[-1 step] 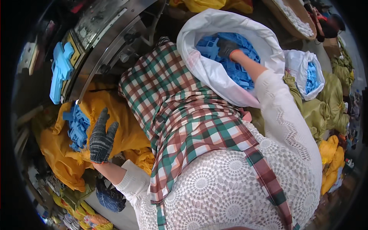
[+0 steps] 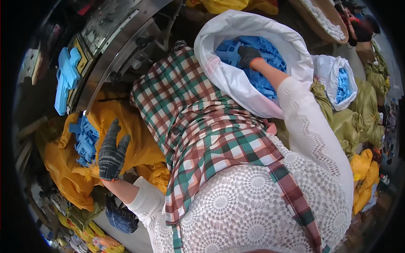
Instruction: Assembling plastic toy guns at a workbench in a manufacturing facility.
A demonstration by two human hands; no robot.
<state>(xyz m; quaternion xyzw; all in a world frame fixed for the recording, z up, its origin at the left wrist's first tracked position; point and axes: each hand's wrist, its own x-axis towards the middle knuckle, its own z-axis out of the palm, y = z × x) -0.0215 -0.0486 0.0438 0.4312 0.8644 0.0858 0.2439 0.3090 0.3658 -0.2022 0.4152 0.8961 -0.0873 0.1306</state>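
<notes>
Filling the lower middle of the view: white crocheted lace top (image 2: 253, 206) with a red, green and white checked cloth (image 2: 202, 126) hanging over it, spreading up toward the machine.

Curving across the upper left: grey metal machine rim (image 2: 114, 46), with a flat light-blue plastic piece (image 2: 66, 78) lying on its edge.

Standing open at upper middle: large white woven plastic sack (image 2: 236, 80), holding a heap of blue plastic parts (image 2: 263, 78).

Slumping at left below the machine: crumpled yellow fabric bag (image 2: 139, 143), holding a smaller pile of blue plastic pieces (image 2: 86, 139) at its left side.

Sitting just right of the big sack: smaller white sack (image 2: 327, 69) with more blue parts inside. Piling up beside it along the right edge: olive-green bags (image 2: 358, 122), with yellow bags (image 2: 363, 168) lower down.

Reaching deep into the large white sack: right hand (image 2: 249, 55) in a dark knit glove with an orange cuff, resting on the blue parts, fingers curling down among them; cannot tell whether gripping any.

Hovering over the yellow bag, just right of the smaller blue pile: left hand (image 2: 112, 152) in a grey knit glove, fingers spreading wide apart, gripping nothing, touching no piece.
</notes>
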